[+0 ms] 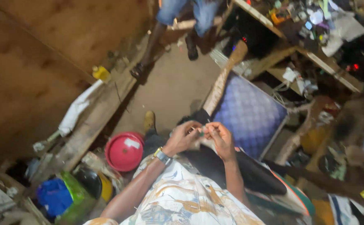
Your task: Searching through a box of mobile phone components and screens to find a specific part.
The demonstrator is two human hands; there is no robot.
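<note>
I'm looking down at both hands meeting over the lap. Left hand [185, 136], wristwatch [162, 156] on that wrist, is curling its fingers in toward the right hand [218, 137]. Between the fingertips a small part [200, 131] is being pinched, pale with a greenish tip; it's too small and blurred for me to say what it is. Both grips are closing on it, left from one side, right from the other, though I can't make out which fingers are actually touching it.

The frame is tilting hard and smearing toward the edges. A patterned shirt [190, 200] is filling the bottom, cut off by the frame. A red round bowl-like thing [124, 151] is sitting on the floor just left of the left forearm. A blue quilted panel [248, 114] is leaning right behind the hands. The bench [327, 62] at top right is carrying a clutter of small items that I can't resolve. Another person's legs in blue shorts [188, 10] are showing at the top, body cut off. Green and blue containers [65, 193] at bottom left are half hidden in shadow.
</note>
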